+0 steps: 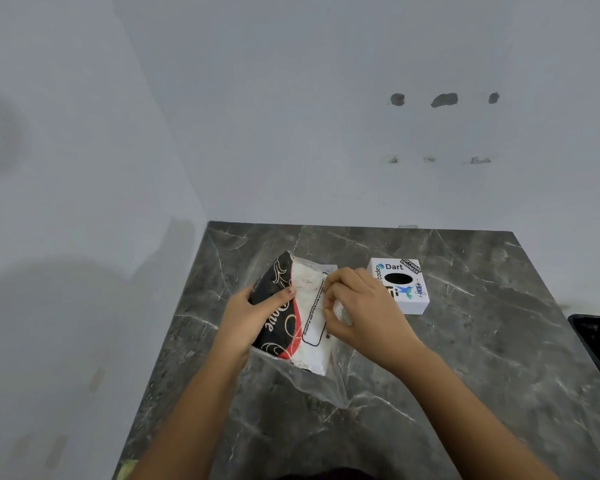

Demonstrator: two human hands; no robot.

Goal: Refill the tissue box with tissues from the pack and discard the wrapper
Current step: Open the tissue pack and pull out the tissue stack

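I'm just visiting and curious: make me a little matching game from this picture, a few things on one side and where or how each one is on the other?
Things:
1. tissue pack
2. tissue box
3. left hand
4. right hand

States:
A. white, standing on the marble counter, dark oval slot on top
B. grips the pack's black printed side
C. held up between both hands
D. fingers pinching at the pack's clear side

Pairs: 1-C, 2-A, 3-B, 4-D
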